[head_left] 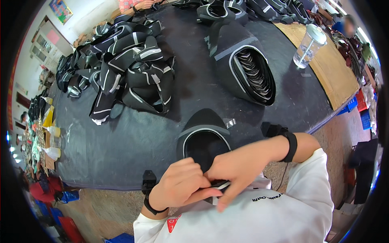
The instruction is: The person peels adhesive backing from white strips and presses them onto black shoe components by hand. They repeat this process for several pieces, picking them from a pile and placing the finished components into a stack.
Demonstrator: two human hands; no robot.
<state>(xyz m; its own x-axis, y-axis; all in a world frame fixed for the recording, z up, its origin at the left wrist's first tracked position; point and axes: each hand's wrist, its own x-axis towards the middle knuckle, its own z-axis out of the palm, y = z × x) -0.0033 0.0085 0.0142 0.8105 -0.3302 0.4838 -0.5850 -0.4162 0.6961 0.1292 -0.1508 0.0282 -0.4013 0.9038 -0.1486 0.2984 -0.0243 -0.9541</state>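
Note:
A black shoe upper (206, 117) with a white-edged opening lies at the table's near edge, its rounded end pointing away from me. Both my hands meet at its near end. My left hand (180, 184) is closed on that edge, fingers curled and thumb reaching to the right. From the other side my right hand (239, 164) grips the same part, its fingertips partly hidden inside the opening. Between the hands a short stretch of the white-trimmed edge (221, 185) shows. Beyond it stands a nested stack of similar uppers (253, 75).
A loose heap of black uppers (133, 77) covers the far left of the dark table (105, 154). More stacks (223, 10) line the far edge. At right, a clear lidded bottle (310, 46) stands near a cardboard sheet (328, 65). Another person's hand (144, 5) is at the top.

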